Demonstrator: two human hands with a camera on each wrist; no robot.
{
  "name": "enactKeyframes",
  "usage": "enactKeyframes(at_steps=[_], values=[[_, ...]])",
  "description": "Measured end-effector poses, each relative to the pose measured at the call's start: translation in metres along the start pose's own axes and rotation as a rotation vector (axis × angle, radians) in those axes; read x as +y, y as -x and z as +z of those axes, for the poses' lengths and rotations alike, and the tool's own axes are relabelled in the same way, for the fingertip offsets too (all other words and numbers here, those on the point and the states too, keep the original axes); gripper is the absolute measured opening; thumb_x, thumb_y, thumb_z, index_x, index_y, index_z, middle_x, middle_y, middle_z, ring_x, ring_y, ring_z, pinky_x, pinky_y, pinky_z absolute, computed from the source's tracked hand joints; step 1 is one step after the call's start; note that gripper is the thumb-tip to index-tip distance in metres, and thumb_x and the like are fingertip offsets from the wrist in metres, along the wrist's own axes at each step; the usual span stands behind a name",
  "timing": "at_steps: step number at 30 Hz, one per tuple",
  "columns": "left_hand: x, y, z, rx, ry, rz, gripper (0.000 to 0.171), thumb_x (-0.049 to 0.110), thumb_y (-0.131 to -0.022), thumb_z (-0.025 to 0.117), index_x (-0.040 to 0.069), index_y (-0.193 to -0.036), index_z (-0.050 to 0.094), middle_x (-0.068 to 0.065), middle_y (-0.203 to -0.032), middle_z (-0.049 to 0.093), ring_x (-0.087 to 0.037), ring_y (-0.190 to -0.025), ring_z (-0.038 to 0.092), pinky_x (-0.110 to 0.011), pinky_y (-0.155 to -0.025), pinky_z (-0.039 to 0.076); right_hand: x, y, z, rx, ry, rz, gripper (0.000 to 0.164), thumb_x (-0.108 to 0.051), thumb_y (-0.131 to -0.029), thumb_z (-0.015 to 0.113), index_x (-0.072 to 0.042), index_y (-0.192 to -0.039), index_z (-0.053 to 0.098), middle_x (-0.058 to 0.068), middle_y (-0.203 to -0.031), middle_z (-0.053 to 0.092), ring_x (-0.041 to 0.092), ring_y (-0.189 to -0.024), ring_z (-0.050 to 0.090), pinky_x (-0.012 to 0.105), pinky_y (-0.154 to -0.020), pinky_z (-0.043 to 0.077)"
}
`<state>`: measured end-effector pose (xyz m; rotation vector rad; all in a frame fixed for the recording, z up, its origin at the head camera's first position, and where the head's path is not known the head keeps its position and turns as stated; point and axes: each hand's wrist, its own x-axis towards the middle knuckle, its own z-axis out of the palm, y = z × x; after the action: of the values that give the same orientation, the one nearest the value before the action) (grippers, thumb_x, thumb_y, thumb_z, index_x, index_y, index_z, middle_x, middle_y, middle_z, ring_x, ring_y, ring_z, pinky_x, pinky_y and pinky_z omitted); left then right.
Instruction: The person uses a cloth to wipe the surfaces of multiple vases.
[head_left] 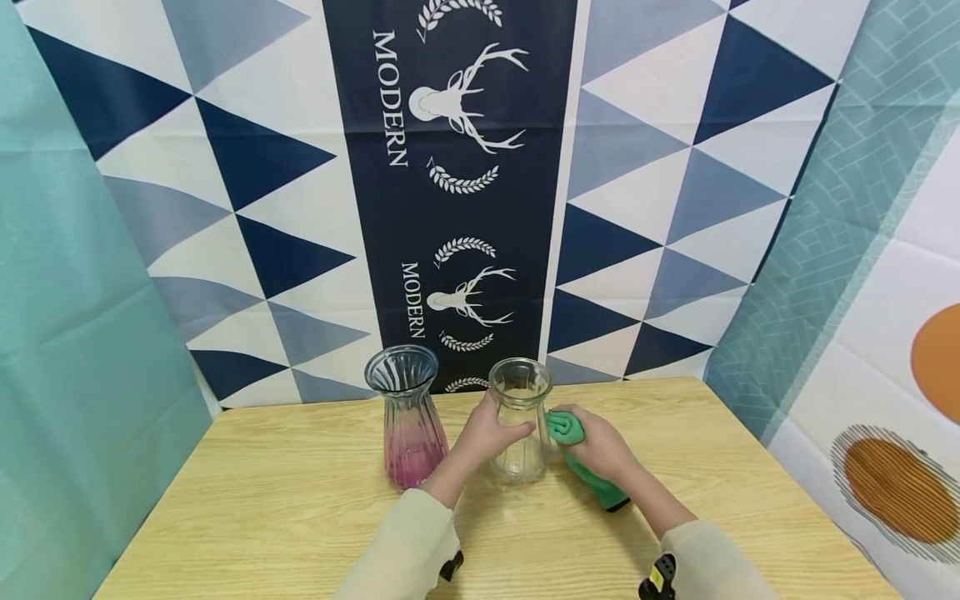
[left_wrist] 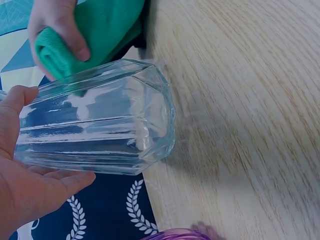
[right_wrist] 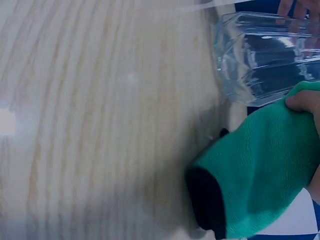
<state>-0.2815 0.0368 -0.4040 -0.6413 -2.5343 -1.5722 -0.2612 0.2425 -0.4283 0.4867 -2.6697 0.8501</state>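
Observation:
A clear glass vase (head_left: 521, 454) with a flared rim stands upright on the table. My left hand (head_left: 486, 432) grips it around the neck from the left, thumb across the front; the left wrist view shows the ribbed lower body of this vase (left_wrist: 100, 120) between thumb and fingers. In my right hand (head_left: 603, 446) is a bunched green cloth (head_left: 592, 479) with a dark edge, its folded top right at the vase's right side. The right wrist view has the cloth (right_wrist: 260, 170) hanging down from the fingers, close beside the vase (right_wrist: 265, 60).
A second vase (head_left: 412, 425), bluish grey above and pink below, stands just left of my left forearm. The light wooden table (head_left: 270, 500) ends at a patterned backdrop (head_left: 465, 208) close behind both vases. Fabric panels hang at the left and right.

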Motion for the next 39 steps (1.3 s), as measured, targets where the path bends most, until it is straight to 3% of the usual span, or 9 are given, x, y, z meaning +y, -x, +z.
enactKeyframes(at_steps=[5, 15, 20, 30, 34, 39], values=[[-0.001, 0.0, 0.0, 0.004, -0.008, 0.008, 0.074, 0.022, -0.075, 0.075, 0.008, -0.137, 0.039, -0.017, -0.128, 0.056, -0.033, -0.121, 0.052, -0.047, -0.103, 0.041, -0.005, -0.004, -0.005, 0.054, -0.089, 0.02, 0.044, -0.016, -0.083, 0.069, -0.01, -0.124, 0.054, 0.015, -0.11, 0.065, 0.034, -0.095, 0.063, 0.046, -0.074, 0.053], [-0.002, -0.001, 0.001, 0.004, 0.001, 0.002, 0.072, 0.021, -0.074, 0.075, 0.008, -0.136, 0.041, -0.017, -0.126, 0.057, -0.032, -0.119, 0.053, -0.046, -0.101, 0.044, -0.015, -0.01, -0.008, 0.085, -0.121, 0.067, 0.052, -0.009, -0.08, 0.07, -0.008, -0.129, 0.052, 0.016, -0.114, 0.064, 0.035, -0.099, 0.062, 0.048, -0.079, 0.051], [-0.002, -0.001, 0.0, 0.009, -0.003, 0.009, 0.073, 0.02, -0.073, 0.075, 0.008, -0.136, 0.04, -0.017, -0.128, 0.057, -0.032, -0.12, 0.052, -0.046, -0.102, 0.042, -0.01, -0.006, -0.005, 0.052, -0.059, 0.056, 0.05, -0.01, -0.08, 0.071, -0.009, -0.127, 0.053, 0.016, -0.118, 0.063, 0.036, -0.105, 0.06, 0.051, -0.084, 0.05], [0.0, 0.001, 0.001, 0.003, 0.001, -0.008, 0.076, 0.029, -0.076, 0.077, 0.011, -0.138, 0.037, -0.016, -0.131, 0.055, -0.034, -0.125, 0.049, -0.05, -0.105, 0.039, 0.0, 0.004, 0.001, -0.12, 0.107, 0.042, 0.044, -0.001, -0.078, 0.069, -0.011, -0.12, 0.059, 0.008, -0.113, 0.066, 0.03, -0.104, 0.062, 0.049, -0.086, 0.051], [0.001, 0.001, 0.002, 0.019, -0.005, -0.024, 0.077, 0.033, -0.076, 0.077, 0.012, -0.138, 0.038, -0.017, -0.132, 0.053, -0.034, -0.126, 0.047, -0.049, -0.107, 0.038, 0.002, 0.004, 0.001, -0.108, 0.091, 0.037, 0.044, -0.001, -0.078, 0.068, -0.012, -0.119, 0.06, 0.008, -0.112, 0.066, 0.03, -0.104, 0.062, 0.049, -0.086, 0.051], [-0.001, 0.0, 0.004, 0.078, -0.062, -0.045, 0.081, 0.036, -0.072, 0.079, 0.002, -0.136, 0.042, -0.023, -0.127, 0.049, -0.036, -0.12, 0.049, -0.048, -0.104, 0.041, 0.002, 0.002, 0.0, -0.049, -0.004, 0.037, 0.045, -0.004, -0.078, 0.069, -0.011, -0.121, 0.058, 0.01, -0.113, 0.066, 0.032, -0.103, 0.062, 0.05, -0.085, 0.051]])
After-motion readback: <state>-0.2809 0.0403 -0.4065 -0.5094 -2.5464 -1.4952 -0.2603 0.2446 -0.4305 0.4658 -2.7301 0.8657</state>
